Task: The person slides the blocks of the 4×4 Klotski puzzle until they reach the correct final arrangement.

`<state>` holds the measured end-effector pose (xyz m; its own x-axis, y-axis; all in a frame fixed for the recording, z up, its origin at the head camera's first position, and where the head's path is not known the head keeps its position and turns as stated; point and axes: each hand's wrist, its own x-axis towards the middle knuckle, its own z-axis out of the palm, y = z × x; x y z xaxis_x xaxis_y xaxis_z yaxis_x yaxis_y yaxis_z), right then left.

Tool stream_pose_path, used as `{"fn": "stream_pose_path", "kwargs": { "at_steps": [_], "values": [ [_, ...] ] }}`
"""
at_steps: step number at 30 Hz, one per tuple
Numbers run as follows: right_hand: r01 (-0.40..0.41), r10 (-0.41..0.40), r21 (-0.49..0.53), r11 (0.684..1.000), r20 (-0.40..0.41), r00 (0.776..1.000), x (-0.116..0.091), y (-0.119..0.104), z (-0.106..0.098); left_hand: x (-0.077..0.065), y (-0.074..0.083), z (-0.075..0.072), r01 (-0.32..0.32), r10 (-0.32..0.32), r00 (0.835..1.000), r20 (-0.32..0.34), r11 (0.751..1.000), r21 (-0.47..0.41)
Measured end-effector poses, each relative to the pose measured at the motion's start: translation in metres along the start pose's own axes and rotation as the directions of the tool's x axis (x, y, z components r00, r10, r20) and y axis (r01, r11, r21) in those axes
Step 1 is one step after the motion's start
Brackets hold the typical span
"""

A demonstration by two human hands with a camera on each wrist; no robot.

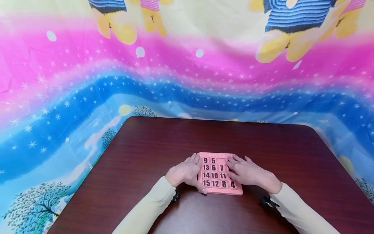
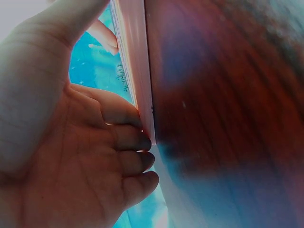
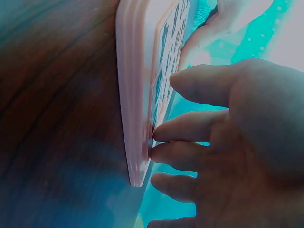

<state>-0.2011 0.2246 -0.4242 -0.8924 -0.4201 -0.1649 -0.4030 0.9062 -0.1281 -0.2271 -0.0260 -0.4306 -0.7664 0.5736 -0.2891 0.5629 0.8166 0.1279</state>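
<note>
- the pink number puzzle [image 1: 218, 179] lies flat on the table [image 1: 204, 136], between the two hands.
- the left hand [image 1: 184, 172], fingers extended, rests along its left edge.
- the right hand [image 1: 252, 173], fingers loosely spread, touches its upper right part.

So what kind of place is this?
Probably an indoor table corner, maybe set up for playing or filming. A bright snowflake cloth hangs around a dark wooden-looking table, and a pink number puzzle lies on it.
</note>
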Motion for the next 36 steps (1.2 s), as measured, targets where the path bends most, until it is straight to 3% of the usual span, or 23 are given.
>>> {"fn": "stream_pose_path", "kwargs": {
  "at_steps": [17, 32, 36],
  "values": [
    [0.004, -0.004, -0.011, 1.000, -0.025, 1.000, 0.000, -0.002, 0.003, 0.000, 0.000, 0.000, -0.001, 0.001, 1.000, -0.002, 1.000, 0.001],
    [0.108, -0.111, -0.049, 0.993, -0.075, 0.991, 0.016, -0.018, 0.004, -0.001, 0.001, 0.000, 0.007, -0.007, 1.000, -0.004, 1.000, 0.025],
    [0.096, -0.098, -0.028, 0.995, -0.066, 0.993, 0.018, -0.018, 0.006, 0.000, 0.001, 0.001, 0.006, -0.006, 1.000, -0.008, 1.000, 0.023]
  ]
}}
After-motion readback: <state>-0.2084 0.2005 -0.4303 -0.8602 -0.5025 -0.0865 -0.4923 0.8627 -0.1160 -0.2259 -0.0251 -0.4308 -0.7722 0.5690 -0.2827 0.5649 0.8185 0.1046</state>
